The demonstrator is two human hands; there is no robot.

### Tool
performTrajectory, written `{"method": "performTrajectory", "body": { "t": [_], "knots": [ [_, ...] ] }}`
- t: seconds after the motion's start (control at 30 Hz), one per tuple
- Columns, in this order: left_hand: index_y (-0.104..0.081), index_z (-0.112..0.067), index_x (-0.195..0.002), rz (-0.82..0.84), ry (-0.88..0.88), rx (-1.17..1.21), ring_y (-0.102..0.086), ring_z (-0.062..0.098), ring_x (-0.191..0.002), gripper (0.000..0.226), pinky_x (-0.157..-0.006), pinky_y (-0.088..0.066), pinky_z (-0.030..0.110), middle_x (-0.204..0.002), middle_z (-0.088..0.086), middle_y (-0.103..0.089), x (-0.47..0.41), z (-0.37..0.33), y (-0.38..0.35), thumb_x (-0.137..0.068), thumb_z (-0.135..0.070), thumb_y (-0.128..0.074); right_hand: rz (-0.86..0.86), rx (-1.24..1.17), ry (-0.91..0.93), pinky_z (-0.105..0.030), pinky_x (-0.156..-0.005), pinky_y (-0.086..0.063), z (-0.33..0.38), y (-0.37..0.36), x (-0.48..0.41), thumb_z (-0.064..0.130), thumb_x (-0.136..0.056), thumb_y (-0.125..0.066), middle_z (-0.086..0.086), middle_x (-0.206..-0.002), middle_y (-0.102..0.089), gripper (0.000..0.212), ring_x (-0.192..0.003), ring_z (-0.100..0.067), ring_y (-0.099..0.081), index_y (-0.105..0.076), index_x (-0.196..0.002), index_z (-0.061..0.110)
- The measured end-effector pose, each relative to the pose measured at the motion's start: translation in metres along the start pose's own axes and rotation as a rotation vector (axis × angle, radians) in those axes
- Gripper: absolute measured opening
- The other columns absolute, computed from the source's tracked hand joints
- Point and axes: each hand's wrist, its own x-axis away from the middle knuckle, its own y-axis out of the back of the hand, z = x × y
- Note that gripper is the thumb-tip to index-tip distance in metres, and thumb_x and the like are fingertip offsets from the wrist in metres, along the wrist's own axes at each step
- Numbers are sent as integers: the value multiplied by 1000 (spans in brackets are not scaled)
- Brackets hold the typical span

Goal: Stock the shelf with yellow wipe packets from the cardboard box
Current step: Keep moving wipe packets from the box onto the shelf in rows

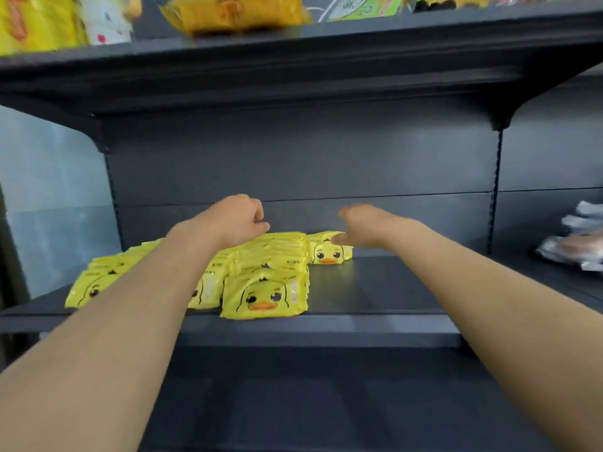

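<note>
The left forearm hid much of the left rows, so the packets [264, 293] could not be counted; 3 rows and 1 short stack [329, 252] at 1 o'clock showed on the shelf [375, 288]. The left hand [236, 220] was curled above the rows, holding nothing visible. The right hand [365, 225], blurred, lay loosely open, fingertips touching the stack. Silver packs [574, 246] sat at 3 o'clock.
</note>
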Motion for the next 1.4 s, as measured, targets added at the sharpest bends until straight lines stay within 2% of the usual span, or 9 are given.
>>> {"method": "performTrajectory", "body": {
  "t": [0.27,0.4,0.57,0.83,1.0,1.1,1.23,1.3,1.4],
  "knots": [
    [-56,-10,-119,71,39,39,-51,24,-111,36,-93,-39,32,-120,9,-54,152,-40,12,-94,-34,-50,8,-109,95,-36,-91,-44,38,11,157,43,-91,-54,-6,-115,-53,44,-113,-28,-49,-51,-119,9],
    [-56,-11,-119,145,59,97,-51,24,-109,34,-93,-41,32,-119,8,-52,218,-52,4,-94,-34,-50,71,-134,89,-39,-96,-43,54,-4,216,44,-91,-53,-9,-127,-51,54,-118,-29,-47,-42,-132,11],
    [-56,-13,-118,235,57,154,-54,21,-102,33,-91,-44,34,-116,5,-51,284,-53,-30,-94,-35,-49,201,-134,19,-43,-100,-41,69,-42,266,48,-90,-52,-12,-133,-49,59,-122,-30,-46,-42,-132,9],
    [-55,-13,-117,389,39,205,-53,22,-106,33,-87,-46,36,-117,4,-53,370,-40,-136,-94,-35,-47,464,-169,-101,-42,-107,-36,105,-161,334,48,-91,-51,-13,-147,-36,70,-133,-31,-36,-30,-144,8],
    [-53,-8,-117,578,76,217,-52,26,-109,35,-88,-47,40,-120,7,-54,416,-42,-213,-95,-35,-45,577,-210,-158,-42,-98,-43,126,-246,373,45,-88,-55,-11,-131,-51,56,-121,-31,-49,-44,-132,11],
    [-55,-7,-118,692,45,265,-53,23,-108,36,-88,-47,37,-120,6,-55,443,-48,-255,-96,-34,-44,723,-196,-187,-44,-100,-42,134,-292,394,44,-90,-54,-14,-136,-47,57,-123,-32,-46,-43,-134,9],
    [-53,-7,-123,792,58,289,-55,21,-108,38,-88,-48,32,-122,7,-54,461,-53,-305,-97,-32,-42,901,-187,-211,-40,-97,-42,131,-350,414,44,-92,-52,-13,-130,-48,53,-121,-32,-45,-44,-130,7],
    [-54,-6,-120,848,86,310,-58,19,-99,36,-83,-50,30,-119,7,-56,465,-55,-330,-98,-32,-40,961,-201,-221,-40,-97,-42,127,-379,420,43,-93,-52,-12,-131,-48,54,-123,-31,-45,-43,-133,8],
    [-55,-8,-113,902,175,328,-59,14,-76,33,-77,-53,31,-102,3,-60,470,-58,-370,-98,-33,-39,1019,-235,-204,-39,-95,-45,122,-422,421,42,-93,-52,-12,-133,-48,52,-121,-30,-48,-45,-132,8]
  ]
}}
